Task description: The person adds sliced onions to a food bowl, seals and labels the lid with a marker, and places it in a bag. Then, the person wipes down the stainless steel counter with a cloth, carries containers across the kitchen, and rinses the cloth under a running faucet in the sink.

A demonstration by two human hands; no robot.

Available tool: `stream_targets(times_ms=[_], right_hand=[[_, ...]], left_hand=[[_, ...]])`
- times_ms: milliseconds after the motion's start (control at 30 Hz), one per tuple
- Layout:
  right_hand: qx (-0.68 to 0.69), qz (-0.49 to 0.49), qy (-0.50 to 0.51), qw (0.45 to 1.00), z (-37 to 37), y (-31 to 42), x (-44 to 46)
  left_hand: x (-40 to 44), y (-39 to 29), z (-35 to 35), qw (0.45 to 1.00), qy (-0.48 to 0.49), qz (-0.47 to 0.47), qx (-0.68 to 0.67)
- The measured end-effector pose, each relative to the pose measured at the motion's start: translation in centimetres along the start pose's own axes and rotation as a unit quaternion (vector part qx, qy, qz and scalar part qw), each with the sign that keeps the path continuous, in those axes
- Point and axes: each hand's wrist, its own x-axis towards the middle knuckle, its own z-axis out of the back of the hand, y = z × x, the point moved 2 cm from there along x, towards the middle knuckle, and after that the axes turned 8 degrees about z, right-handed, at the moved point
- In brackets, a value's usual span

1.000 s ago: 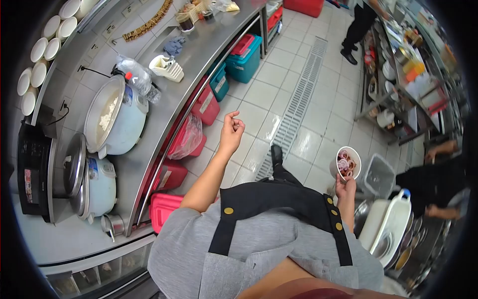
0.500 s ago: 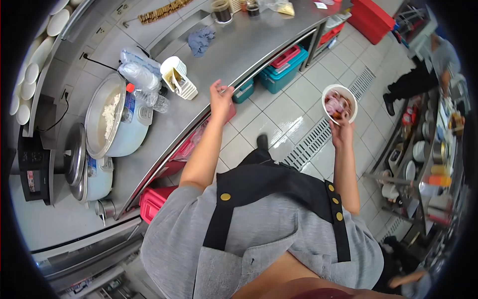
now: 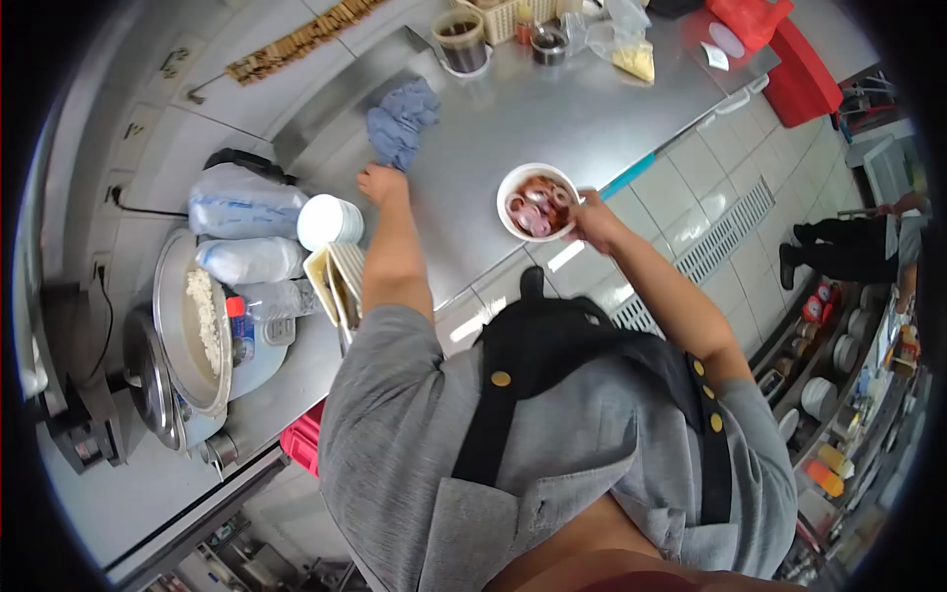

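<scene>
My right hand (image 3: 594,221) grips the rim of a round white bowl (image 3: 506,221), now over the front part of the steel counter. Sliced red onions (image 3: 536,207) in a dark reddish liquid fill it. My left hand (image 3: 382,185) is at the lower edge of a crumpled blue cloth (image 3: 402,120) on the counter. Its fingers are curled in, and whether they pinch anything is hidden. Just left of that hand stands a stack of white tubs (image 3: 328,222), with a cream container (image 3: 335,281) below it.
On the steel counter (image 3: 493,118) are a tub of dark liquid (image 3: 463,44), a small jar (image 3: 548,45) and a bag of yellow food (image 3: 634,61). A big pot (image 3: 170,296) holding white food stands left, beside plastic bags (image 3: 247,202). Another person (image 3: 858,247) is at right.
My right hand has brought the bowl left from above the floor to the counter. My left hand has moved forward to the blue cloth, its fingers now curled. The view has shifted.
</scene>
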Motion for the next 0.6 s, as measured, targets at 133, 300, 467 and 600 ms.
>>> stream_targets(times_ms=[133, 300, 467, 600], right_hand=[[-0.059, 0.015, 0.043, 0.997, 0.9, 4.2, 4.6], [-0.205, 0.177, 0.108, 0.957, 1.8, 9.1, 11.1], [-0.377, 0.303, 0.168, 0.859, 0.9, 13.9, 16.7], [-0.46, 0.368, 0.192, 0.785, -1.1, 15.0, 21.5]], left_hand=[[2.4, 1.0, -1.6, 0.985, 0.096, -0.012, -0.139], [-2.9, -5.3, 7.0, 0.808, -0.16, -0.144, -0.548], [-4.4, -13.7, 6.5, 0.896, 0.03, -0.343, -0.28], [-5.3, -17.1, 0.6, 0.887, 0.28, -0.277, -0.242]])
